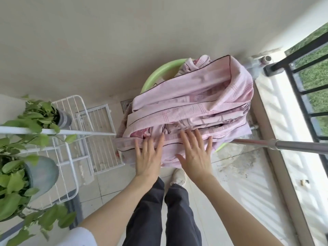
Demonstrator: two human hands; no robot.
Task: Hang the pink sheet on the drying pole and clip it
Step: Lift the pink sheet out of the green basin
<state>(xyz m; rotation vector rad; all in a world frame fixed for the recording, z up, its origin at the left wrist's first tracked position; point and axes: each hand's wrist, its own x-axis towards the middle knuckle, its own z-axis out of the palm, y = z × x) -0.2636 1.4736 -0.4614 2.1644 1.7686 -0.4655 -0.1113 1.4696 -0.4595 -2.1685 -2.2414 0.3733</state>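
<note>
Both hands, left hand and right hand, are laid flat with fingers spread on the bunched pink patterned sheet, draped over the steel drying pole above a green plastic basin; probably to spread it. 0 clips seen.

You have two hands, left hand and right hand, on one pink sheet. One drying pole, one green basin. Two potted plants at left: upper plant, lower plant.
</note>
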